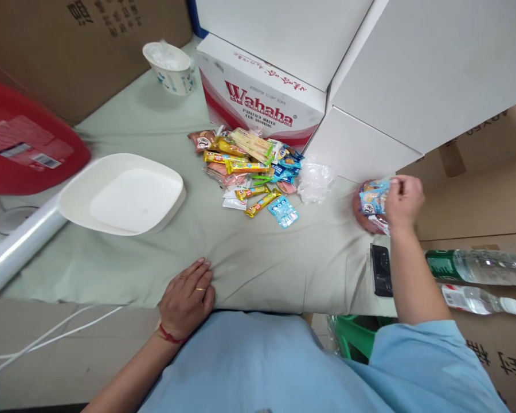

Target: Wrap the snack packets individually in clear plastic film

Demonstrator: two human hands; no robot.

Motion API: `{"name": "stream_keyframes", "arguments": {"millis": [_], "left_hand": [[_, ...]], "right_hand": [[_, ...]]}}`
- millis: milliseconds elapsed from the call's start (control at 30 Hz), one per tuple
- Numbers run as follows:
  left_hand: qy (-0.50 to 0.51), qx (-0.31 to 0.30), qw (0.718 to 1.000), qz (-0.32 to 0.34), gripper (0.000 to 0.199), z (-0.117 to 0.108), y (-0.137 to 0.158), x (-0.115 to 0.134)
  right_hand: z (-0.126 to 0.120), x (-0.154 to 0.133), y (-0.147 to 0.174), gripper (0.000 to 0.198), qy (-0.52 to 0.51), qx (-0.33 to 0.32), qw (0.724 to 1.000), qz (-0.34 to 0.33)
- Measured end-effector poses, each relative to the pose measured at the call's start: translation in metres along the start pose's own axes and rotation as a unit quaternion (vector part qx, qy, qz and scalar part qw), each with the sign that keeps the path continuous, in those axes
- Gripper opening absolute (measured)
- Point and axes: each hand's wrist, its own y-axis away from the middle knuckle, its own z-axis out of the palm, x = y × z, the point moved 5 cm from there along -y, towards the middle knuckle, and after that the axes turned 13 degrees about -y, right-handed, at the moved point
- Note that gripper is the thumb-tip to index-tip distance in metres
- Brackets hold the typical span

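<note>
My left hand (188,298), with a ring and a red cord at the wrist, lies flat on the cloth near the front edge, fingers stretched out and holding nothing. At the right, my right hand (406,198) is closed with its fingertips on a blue snack packet (373,197). That packet is at the mouth of a reddish round container (359,219) with other wrappers in it. Part of the packet is hidden by my fingers. A pile of wrapped snacks (245,163) lies mid-table, with yellow-wrapped sticks (262,203) and a light blue packet (284,212) at its front.
A white tray (172,212) stands left of the pile, beside a roll of clear film (26,246) and a red container (26,143). Behind are a Wahaha box (262,109) and a paper bowl (176,80). A black phone-like object (382,272) and plastic bottles (490,267) lie right.
</note>
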Motion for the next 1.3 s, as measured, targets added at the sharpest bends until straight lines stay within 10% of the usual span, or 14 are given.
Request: {"name": "stream_keyframes", "arguments": {"millis": [133,267,467,533,633,767,900,1033,1300], "left_hand": [[0.004,-0.002,1.000,-0.003,0.035,0.001,0.001,0.000],[0.024,-0.023,0.999,-0.012,0.030,0.001,0.000,-0.001],[0.156,-0.020,0.980,-0.118,0.022,-0.021,-0.010,-0.011],[0.204,-0.021,0.964,-0.169,0.019,-0.029,-0.016,-0.012],[0.327,-0.110,0.912,-0.224,0.012,-0.021,-0.032,0.001],[0.547,-0.272,0.733,-0.299,0.034,0.019,-0.063,0.050],[0.658,-0.272,0.638,-0.292,0.085,0.052,-0.105,0.096],[0.695,-0.319,0.579,-0.282,0.057,0.075,-0.128,0.115],[0.678,-0.253,0.614,-0.315,0.037,0.096,-0.196,0.109]], "right_hand": [[0.075,-0.054,0.050,0.028,-0.082,-0.186,0.979,0.027],[0.137,-0.050,0.079,0.032,-0.099,-0.194,0.960,0.173],[0.130,-0.052,0.101,0.030,-0.197,-0.152,0.940,0.233],[0.110,-0.059,0.123,0.033,-0.323,-0.145,0.885,0.301],[0.089,-0.081,0.170,0.034,-0.558,-0.151,0.695,0.427],[0.082,-0.120,0.224,0.030,-0.686,-0.167,0.486,0.515],[0.085,-0.140,0.245,0.025,-0.703,-0.197,0.417,0.542],[0.076,-0.133,0.237,0.020,-0.749,-0.195,0.345,0.531],[0.044,-0.094,0.221,0.020,-0.840,-0.061,0.252,0.477]]}}
